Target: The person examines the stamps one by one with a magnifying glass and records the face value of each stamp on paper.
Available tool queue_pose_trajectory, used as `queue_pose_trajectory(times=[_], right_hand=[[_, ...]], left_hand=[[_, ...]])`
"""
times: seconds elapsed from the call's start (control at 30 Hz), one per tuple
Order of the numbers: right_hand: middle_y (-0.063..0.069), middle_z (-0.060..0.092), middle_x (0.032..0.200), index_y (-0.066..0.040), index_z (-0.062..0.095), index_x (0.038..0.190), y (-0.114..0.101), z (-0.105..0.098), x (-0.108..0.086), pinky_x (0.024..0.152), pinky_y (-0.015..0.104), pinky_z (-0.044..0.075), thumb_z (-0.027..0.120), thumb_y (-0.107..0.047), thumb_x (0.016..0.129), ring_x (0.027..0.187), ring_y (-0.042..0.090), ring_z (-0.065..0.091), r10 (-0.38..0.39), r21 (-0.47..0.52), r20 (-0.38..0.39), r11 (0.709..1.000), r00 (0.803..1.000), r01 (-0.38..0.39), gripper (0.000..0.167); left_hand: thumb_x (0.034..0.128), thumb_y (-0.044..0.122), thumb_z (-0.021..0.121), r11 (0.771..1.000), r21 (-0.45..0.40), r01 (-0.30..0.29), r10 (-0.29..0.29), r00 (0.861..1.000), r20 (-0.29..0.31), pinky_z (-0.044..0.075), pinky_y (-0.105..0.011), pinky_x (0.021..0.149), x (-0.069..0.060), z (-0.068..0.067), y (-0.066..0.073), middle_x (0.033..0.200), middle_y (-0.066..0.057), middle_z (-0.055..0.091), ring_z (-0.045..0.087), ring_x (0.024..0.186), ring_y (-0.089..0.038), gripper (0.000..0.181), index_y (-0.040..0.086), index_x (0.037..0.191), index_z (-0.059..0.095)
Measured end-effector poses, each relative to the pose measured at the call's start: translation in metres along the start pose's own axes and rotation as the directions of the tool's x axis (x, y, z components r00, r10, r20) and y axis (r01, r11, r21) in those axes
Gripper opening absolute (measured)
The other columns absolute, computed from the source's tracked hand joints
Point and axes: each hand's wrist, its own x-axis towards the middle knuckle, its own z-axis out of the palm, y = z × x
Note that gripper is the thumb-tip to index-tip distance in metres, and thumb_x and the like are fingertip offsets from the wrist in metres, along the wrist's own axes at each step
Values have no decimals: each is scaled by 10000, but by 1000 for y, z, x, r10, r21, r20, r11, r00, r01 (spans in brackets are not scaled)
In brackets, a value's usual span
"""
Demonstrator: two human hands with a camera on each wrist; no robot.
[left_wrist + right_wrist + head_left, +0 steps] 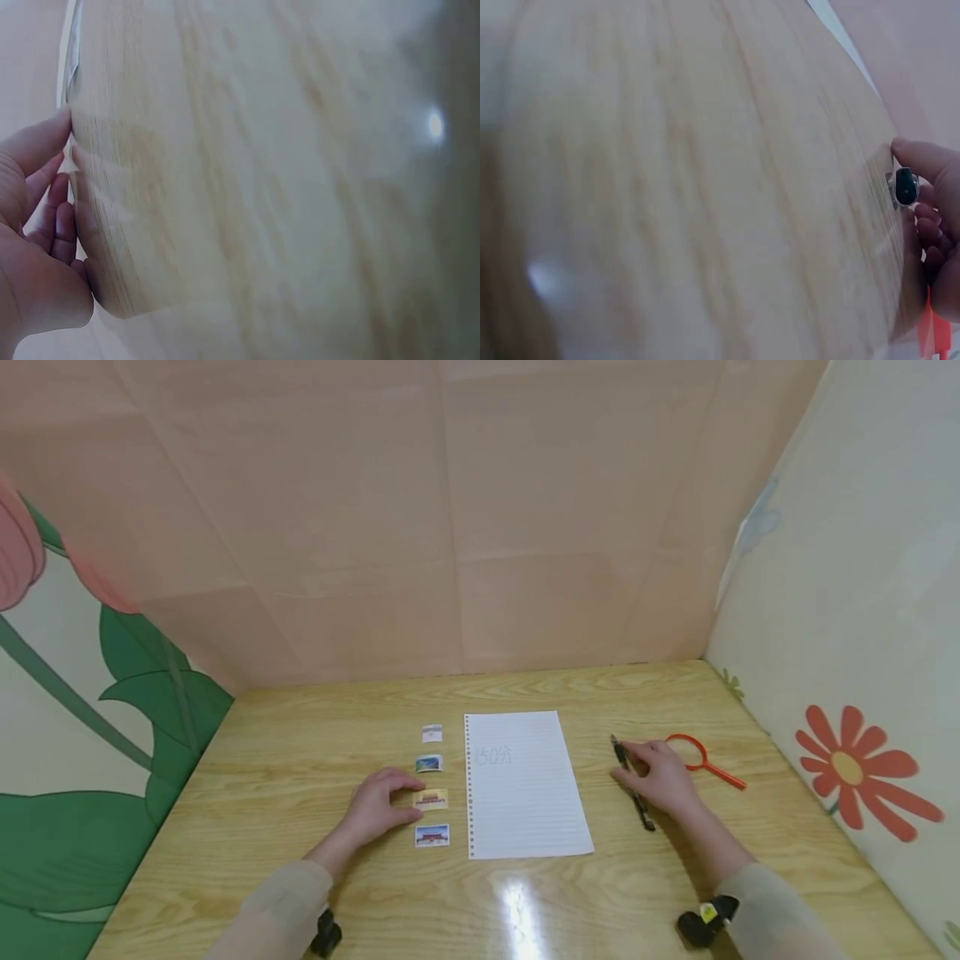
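Four small stamp-like pictures stand in a column: a pale one [432,734], a blue-green one [429,763], a yellow one [432,800] and a blue-red one [432,836]. My left hand [380,806] rests at the yellow one, index finger and thumb spread by its upper and lower edges; in the left wrist view the hand [41,217] touches the table. A black pen [642,812] lies slanted under my right hand [660,777], thumb and index finger apart around it. In the right wrist view the pen's end [906,186] shows beside the hand [945,217].
Between the hands lies lined paper [528,802] with "150分" handwritten near its top left. An orange-red magnifying glass [726,776] lies right of my right hand, its ring partly behind the hand. A pink covering [450,527] rises behind the table [360,877]; a flower-patterned wall [825,610] stands at the right.
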Motion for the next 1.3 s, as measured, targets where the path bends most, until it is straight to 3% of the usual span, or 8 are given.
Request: queue_pose_trajectory(times=[0.23, 0.5, 0.8, 1.03, 1.2, 1.3], right_hand=[[82, 515, 866, 19, 675, 1218, 1, 3, 0, 632, 353, 383, 804, -248, 838, 757, 211, 448, -22, 3, -43, 1000, 999, 22, 482], [50, 578, 818, 4, 720, 1113, 0, 8, -2, 618, 345, 441, 778, -70, 830, 722, 189, 520, -52, 10, -143, 998, 988, 54, 298], [67, 628, 810, 9, 732, 1079, 1, 8, -6, 598, 286, 449, 777, -19, 809, 700, 181, 550, -59, 61, -231, 995, 971, 75, 275], [51, 655, 827, -26, 737, 1111, -3, 4, -4, 593, 207, 443, 743, -30, 853, 704, 123, 542, 11, 137, -196, 990, 980, 16, 258], [58, 690, 837, -40, 707, 1171, -11, -2, -2, 576, 195, 454, 713, -31, 883, 693, 85, 556, 45, 189, -169, 982, 985, -12, 288], [81, 712, 849, -63, 672, 1231, -16, -4, -1, 569, 187, 462, 698, -30, 896, 692, 72, 576, 48, 219, -158, 976, 986, -12, 337]], left_hand=[[754, 178, 872, 1000, -4, -1, 1, 1000, -4, 380, -502, 1043, 0, 0, 0, 1163, -2, 648, 561, 1153, -267, 323, 187, 1055, 754], [763, 188, 867, 1000, -13, 8, -8, 1000, -2, 378, -506, 1040, 0, 0, -1, 1157, 9, 645, 560, 1148, -263, 321, 195, 1063, 752], [757, 173, 869, 1000, -6, 13, -13, 1000, 2, 370, -514, 1048, -1, 0, 1, 1180, -16, 643, 553, 1163, -279, 319, 182, 1055, 754], [757, 203, 872, 1000, -4, 9, -9, 1000, 14, 372, -510, 1045, -1, -1, 1, 1173, -7, 644, 554, 1158, -271, 334, 179, 1068, 754], [781, 223, 857, 998, -52, 25, -25, 1000, 12, 392, -486, 1040, 0, -2, 7, 1146, 21, 662, 565, 1144, -249, 359, 159, 1118, 749], [795, 197, 843, 998, -61, -22, 21, 999, -24, 421, -480, 1013, 1, -1, 15, 1120, 2, 679, 585, 1109, -253, 353, 119, 1126, 747]])
